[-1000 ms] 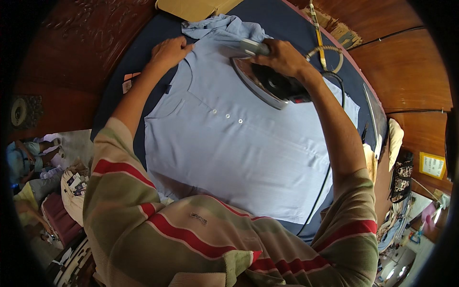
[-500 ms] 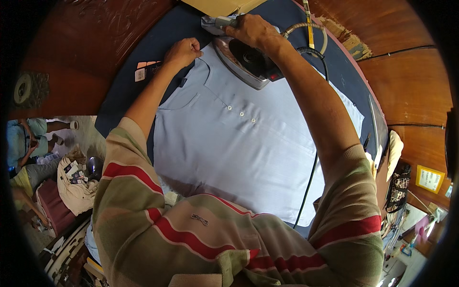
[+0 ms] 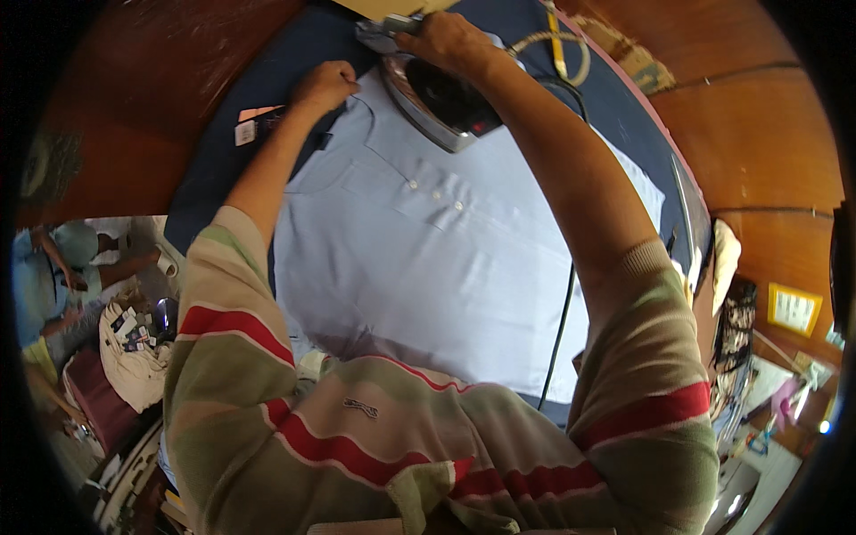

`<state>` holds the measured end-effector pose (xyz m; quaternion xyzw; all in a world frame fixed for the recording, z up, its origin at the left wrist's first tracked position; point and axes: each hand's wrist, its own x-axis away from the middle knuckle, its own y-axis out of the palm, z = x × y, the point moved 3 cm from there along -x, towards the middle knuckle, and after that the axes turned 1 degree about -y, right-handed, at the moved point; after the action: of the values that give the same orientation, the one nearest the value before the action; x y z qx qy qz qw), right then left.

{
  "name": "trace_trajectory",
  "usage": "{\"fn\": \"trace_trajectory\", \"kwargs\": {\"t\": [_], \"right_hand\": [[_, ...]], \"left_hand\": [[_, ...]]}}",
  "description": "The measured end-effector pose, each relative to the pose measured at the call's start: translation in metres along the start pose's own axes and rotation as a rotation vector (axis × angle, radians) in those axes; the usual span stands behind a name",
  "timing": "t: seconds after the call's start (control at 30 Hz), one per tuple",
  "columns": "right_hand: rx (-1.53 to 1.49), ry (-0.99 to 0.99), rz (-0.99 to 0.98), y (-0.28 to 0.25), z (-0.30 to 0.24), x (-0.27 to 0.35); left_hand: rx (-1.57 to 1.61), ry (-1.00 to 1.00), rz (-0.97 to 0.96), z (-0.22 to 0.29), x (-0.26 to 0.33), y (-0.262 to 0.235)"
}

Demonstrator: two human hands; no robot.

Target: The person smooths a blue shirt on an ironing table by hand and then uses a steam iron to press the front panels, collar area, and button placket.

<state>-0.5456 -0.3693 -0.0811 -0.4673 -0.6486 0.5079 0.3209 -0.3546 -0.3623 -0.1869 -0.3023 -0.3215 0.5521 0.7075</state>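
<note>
A light blue shirt (image 3: 383,241) with white buttons down its placket is spread flat on the dark blue ironing surface (image 3: 201,192). My right hand (image 3: 446,43) is wrapped around the handle of an iron (image 3: 437,102), which rests on the upper part of the shirt near one shoulder. With fingers closed, my left hand (image 3: 326,86) pinches the shirt's edge beside the neckline. Left of that hand lie tags (image 3: 248,130) in white, orange and dark colours. A bunched bit of light blue cloth (image 3: 376,37) shows by the iron's handle.
A beige hose (image 3: 584,67) and a black cord (image 3: 571,303) run from the iron, the cord crossing the shirt's right side. Wooden panels (image 3: 758,125) border the surface. A person (image 3: 67,267) sits at the far left, near a cream garment (image 3: 134,357) with tags.
The whole view has shifted a little, so everything sits slightly further left and higher. Both hands keep their holds, and the iron stays at about the same place on the shirt.
</note>
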Motion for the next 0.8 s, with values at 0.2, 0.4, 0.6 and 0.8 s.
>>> {"fn": "trace_trajectory", "kwargs": {"t": [0.2, 0.4, 0.6, 0.8], "right_hand": [[-0.116, -0.003, -0.298, -0.002, 0.019, 0.046], [-0.074, 0.187, -0.124, -0.093, 0.084, 0.187], [0.084, 0.504, -0.074, -0.148, 0.158, 0.37], [0.142, 0.949, -0.037, -0.159, 0.273, 0.55]], "left_hand": [[0.075, 0.129, -0.024, -0.044, -0.025, 0.007], [-0.156, -0.01, -0.008, -0.034, -0.026, 0.012], [-0.407, 0.265, 0.449, 0.025, 0.058, 0.006], [-0.245, 0.403, 0.418, 0.05, 0.253, 0.025]]}}
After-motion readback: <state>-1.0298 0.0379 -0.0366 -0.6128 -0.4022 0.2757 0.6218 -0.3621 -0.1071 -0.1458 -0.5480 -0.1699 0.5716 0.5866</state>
